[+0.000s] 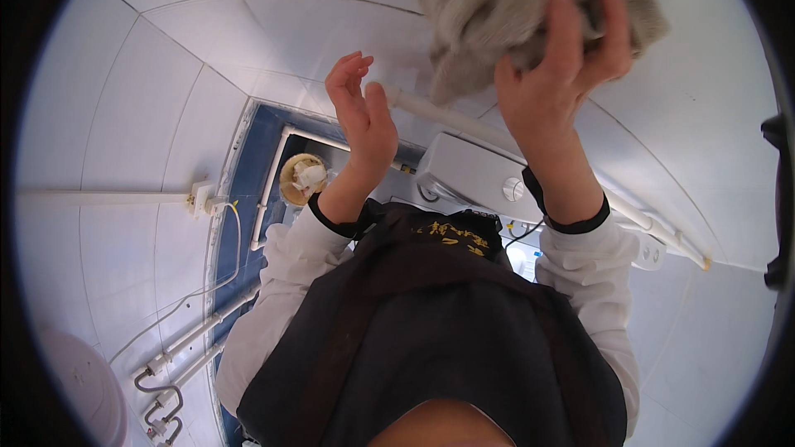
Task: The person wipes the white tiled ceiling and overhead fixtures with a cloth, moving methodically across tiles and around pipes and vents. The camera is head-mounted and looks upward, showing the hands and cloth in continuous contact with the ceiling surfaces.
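Observation:
A crumpled grey-beige cloth (489,21) lies bunched under my right hand (551,87) against the white tiled wall (331,25) at the upper right. My right fingers are bent over the cloth and press into it, slightly blurred. To the left, my left hand (362,120) is raised with nothing in it, its fingers loosely curled and the thumb apart. Just beside that hand, a white pipe (447,120) runs along the wall. Below the pipe is a white toilet cistern (472,172) with a round button.
A bin (287,185) with crumpled paper stands in the corner beyond my left forearm. On the left wall are a socket (201,198) with a white cable and bent metal hoses (157,389). A pale bucket (83,385) sits at the lower left.

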Demonstrator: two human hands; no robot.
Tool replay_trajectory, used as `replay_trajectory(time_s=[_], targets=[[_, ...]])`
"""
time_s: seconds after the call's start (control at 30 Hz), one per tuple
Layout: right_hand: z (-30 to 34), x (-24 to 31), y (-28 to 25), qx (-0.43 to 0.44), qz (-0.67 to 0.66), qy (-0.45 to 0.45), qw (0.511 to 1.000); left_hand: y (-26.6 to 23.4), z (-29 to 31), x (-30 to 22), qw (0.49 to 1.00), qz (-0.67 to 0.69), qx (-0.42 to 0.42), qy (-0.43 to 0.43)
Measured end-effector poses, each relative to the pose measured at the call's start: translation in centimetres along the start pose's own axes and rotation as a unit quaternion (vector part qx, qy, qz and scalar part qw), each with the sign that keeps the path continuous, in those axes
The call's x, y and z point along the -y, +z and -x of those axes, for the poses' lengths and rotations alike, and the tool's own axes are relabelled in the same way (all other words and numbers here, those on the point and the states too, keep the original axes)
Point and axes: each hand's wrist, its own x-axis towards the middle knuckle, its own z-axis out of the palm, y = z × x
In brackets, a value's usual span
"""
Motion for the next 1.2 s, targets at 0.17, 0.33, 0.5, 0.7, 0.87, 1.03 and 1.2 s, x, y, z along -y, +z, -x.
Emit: replay_trajectory(time_s=[0.17,0.33,0.5,0.7,0.87,1.03,1.2], targets=[[2.5,3.0,2.3,0.111,0.105,-0.061,0.986,-0.9,-0.1,0.8,0.996,0.037,-0.070,-0.040],[7.5,4.9,2.3,0.234,0.046,-0.147,0.960,-2.1,-0.3,1.6,0.997,-0.017,-0.061,-0.052],[4.5,2.4,0.9,0.221,0.054,-0.158,0.961,-1.8,-0.8,0.8,0.999,-0.044,-0.008,-0.022],[-8.0,-2.8,-2.4,-0.020,0.136,-0.077,0.988,0.3,-3.6,-1.7,0.986,-0.073,0.081,0.127],[-6.4,-2.2,-3.1,0.105,0.140,-0.143,0.974,2.7,-4.8,-3.1,0.975,-0.047,0.074,0.203],[0.5,-1.8,-4.7,0.217,0.140,-0.204,0.944,4.2,-3.4,-3.3,0.977,-0.027,0.119,0.172],[-2.4,-4.9,-8.2,0.157,0.174,-0.182,0.955,5.1,-2.8,-4.2,0.966,-0.043,0.160,0.201]])
